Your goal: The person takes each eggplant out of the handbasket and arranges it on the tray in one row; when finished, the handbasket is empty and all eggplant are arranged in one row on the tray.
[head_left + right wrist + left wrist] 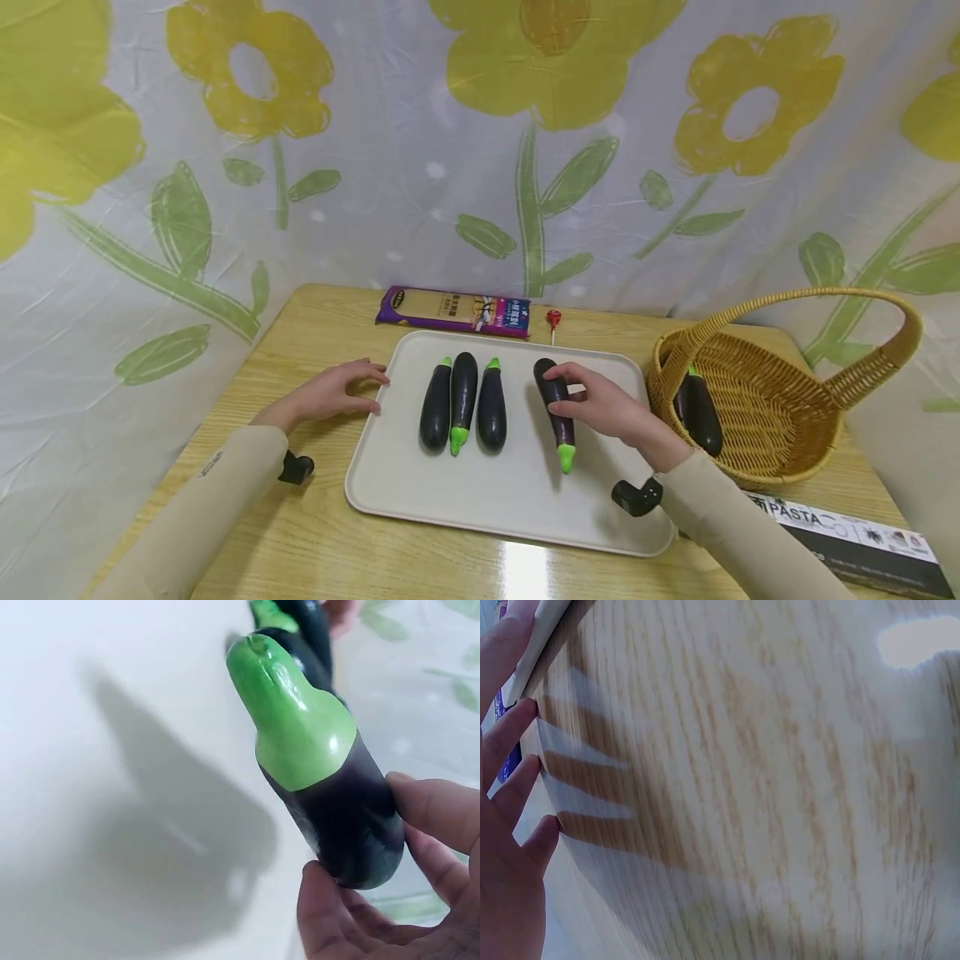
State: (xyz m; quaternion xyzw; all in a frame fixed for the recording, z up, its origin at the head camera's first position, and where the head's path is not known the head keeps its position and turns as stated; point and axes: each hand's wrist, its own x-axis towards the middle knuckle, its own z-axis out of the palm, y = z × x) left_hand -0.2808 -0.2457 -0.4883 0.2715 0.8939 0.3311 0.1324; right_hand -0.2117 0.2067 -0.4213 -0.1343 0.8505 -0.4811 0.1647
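Note:
My right hand (600, 406) grips an eggplant (558, 417) above the right half of the cream tray (517, 508), its green stem end toward me. The right wrist view shows fingers and thumb round the dark body of that eggplant (345, 817), with a shadow on the tray beneath. Three more eggplants lie side by side on the tray: a left one (436, 408), a middle one (464, 387) with its stem toward me, and a right one (492, 408). My left hand (330, 392) touches the tray's left edge, fingers spread; the left wrist view shows this hand (514, 847) too.
A wicker basket (757, 417) with eggplants inside stands right of the tray. A purple pasta packet (450, 312) and a red lollipop (552, 317) lie behind it. A black and white box (862, 546) marked PASTA lies at the front right.

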